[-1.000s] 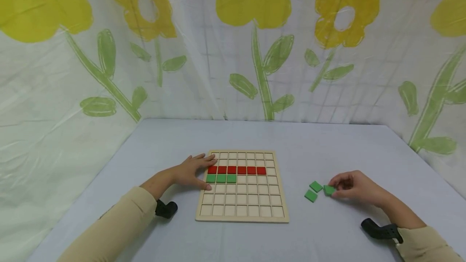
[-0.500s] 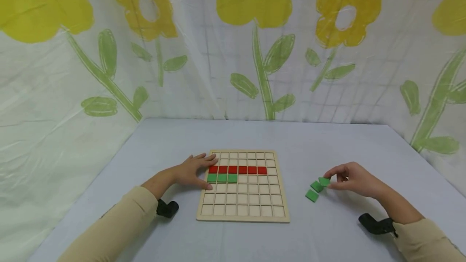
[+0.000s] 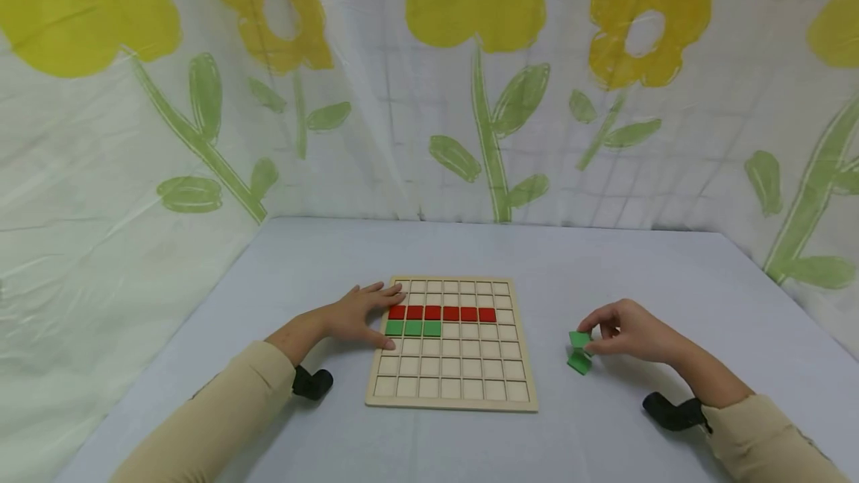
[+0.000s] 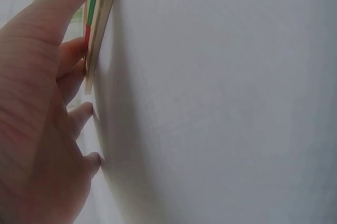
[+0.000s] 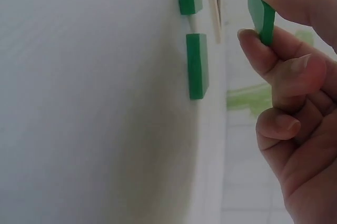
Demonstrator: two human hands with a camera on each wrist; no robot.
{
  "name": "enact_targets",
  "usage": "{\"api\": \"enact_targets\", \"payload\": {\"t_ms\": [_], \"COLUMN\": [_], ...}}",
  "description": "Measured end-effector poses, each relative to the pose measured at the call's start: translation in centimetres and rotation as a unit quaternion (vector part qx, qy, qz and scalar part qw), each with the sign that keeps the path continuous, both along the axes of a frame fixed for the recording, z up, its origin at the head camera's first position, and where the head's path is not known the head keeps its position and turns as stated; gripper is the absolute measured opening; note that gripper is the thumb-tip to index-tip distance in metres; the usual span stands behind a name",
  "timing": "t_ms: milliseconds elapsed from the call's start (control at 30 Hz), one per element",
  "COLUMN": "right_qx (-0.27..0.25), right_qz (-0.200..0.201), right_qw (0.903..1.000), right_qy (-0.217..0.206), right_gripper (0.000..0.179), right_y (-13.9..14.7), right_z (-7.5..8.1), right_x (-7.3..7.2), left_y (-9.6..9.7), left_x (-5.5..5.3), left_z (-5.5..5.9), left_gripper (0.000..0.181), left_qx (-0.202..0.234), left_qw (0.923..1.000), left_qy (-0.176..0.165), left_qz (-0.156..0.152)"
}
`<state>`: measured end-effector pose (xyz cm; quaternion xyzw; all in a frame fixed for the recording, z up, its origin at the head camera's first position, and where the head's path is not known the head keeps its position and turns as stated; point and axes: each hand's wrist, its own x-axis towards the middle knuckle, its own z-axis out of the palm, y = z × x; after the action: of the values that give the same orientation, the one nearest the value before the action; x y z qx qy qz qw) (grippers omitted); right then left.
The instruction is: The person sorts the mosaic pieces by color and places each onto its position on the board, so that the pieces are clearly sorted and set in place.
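Note:
Between thumb and fingertips my right hand (image 3: 631, 334) pinches a green square tile (image 3: 579, 341), raised above the table. In the right wrist view the pinched tile (image 5: 260, 9) shows its edge, and two more green tiles (image 5: 196, 66) lie apart on the table. My left hand (image 3: 352, 317) rests with spread fingers on the left edge of a wooden grid board (image 3: 456, 406). On the board, a row of several red tiles (image 3: 432, 313) runs from the left edge. Below it, three green tiles (image 3: 414, 328) fill the left squares of their row.
A white cloth covers the table (image 3: 322, 438). A curtain (image 3: 376, 133) printed with yellow flowers hangs behind it. Black wrist cameras sit on both wrists, such as the left camera (image 3: 312, 384).
My right hand has picked a green tile off the table and moved it left, over the other loose green tiles. The left hand stays on the board.

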<state>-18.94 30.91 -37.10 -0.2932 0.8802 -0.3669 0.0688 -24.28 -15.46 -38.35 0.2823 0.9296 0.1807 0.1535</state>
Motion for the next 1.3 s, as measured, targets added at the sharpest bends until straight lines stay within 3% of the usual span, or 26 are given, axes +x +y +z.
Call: {"api": "enact_targets", "payload": {"t_ms": [367,600,1033,1300], "right_qx": [0.000,-0.008,-0.005,-0.002], "right_qz": [-0.007,0.006,0.011,0.018], "right_qw": [0.9989,0.9996,0.9992,0.9998], "right_qy": [0.046,0.027,0.039,0.012], "right_gripper": [0.018,0.020,0.017,0.018], "right_y": [-1.9,-3.3,-6.9,-9.0], "right_z": [-0.2,0.1,-0.1,0.0], "right_x": [-0.9,-1.2,-2.7,-3.3], "left_y": [0.1,0.2,-0.1,0.0], "left_x": [0.1,0.1,-0.1,0.0], "left_z": [0.2,0.1,0.0,0.1], "left_gripper": [0.088,0.088,0.090,0.090], "left_qx": [0.000,-0.002,-0.010,-0.007], "left_qw": [1.0000,1.0000,0.9999,0.9999], "left_qy": [0.000,0.001,0.000,-0.003], "left_qz": [0.003,0.000,0.005,0.009]}}
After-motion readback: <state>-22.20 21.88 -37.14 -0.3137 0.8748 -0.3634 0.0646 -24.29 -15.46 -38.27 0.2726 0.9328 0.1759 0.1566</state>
